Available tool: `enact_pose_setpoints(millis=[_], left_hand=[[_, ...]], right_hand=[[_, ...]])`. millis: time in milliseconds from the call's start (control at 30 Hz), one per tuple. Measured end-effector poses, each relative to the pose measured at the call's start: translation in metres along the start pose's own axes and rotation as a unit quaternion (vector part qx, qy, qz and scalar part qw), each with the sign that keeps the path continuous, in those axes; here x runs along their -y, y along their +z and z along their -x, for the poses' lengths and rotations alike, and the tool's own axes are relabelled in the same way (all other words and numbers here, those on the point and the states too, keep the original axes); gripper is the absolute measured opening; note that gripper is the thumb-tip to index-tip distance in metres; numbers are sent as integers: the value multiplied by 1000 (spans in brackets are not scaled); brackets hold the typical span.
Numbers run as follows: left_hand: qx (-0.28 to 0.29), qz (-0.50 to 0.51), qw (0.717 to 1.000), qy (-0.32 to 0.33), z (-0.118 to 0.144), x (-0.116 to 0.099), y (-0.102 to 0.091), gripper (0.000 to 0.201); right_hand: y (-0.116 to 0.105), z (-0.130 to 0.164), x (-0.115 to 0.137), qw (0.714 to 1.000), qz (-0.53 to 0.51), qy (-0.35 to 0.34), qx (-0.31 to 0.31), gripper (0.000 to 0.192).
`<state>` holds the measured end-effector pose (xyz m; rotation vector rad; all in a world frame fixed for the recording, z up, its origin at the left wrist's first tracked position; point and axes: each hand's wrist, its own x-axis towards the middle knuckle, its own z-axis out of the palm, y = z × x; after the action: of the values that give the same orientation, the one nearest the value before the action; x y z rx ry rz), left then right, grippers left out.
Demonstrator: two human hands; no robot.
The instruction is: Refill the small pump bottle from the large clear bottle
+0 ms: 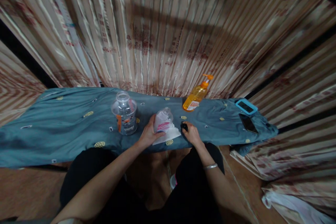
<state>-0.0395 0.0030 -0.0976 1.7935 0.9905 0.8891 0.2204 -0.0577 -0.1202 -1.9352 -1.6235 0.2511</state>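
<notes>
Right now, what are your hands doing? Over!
Left hand gripping small clear bottle on white paper. Right hand closed on small dark cap. Big clear jar left, orange pump bottle behind.

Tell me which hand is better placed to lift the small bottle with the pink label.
Left. The left hand already wraps the small bottle, which stands on white paper. The right hand rests on a small dark object beside it.

- Your left hand (147, 133) grips the small clear bottle (163, 120) standing on white paper (170, 134).
- Your right hand (191, 133) covers a dark cap (184, 126) on the blue cloth (65, 122).
</notes>
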Motion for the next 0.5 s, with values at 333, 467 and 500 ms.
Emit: enact_pose_setpoints(millis=[333, 467, 500], left_hand=[[-32, -53, 993, 102, 32, -26, -26, 83], [-53, -116, 980, 152, 46, -50, -50, 74], [-68, -144, 972, 171, 49, -57, -59, 73]], right_hand=[[-6, 25, 4, 989, 32, -68, -124, 70], [-17, 71, 21, 977, 23, -83, -198, 71], [-17, 84, 25, 976, 22, -80, -203, 69]])
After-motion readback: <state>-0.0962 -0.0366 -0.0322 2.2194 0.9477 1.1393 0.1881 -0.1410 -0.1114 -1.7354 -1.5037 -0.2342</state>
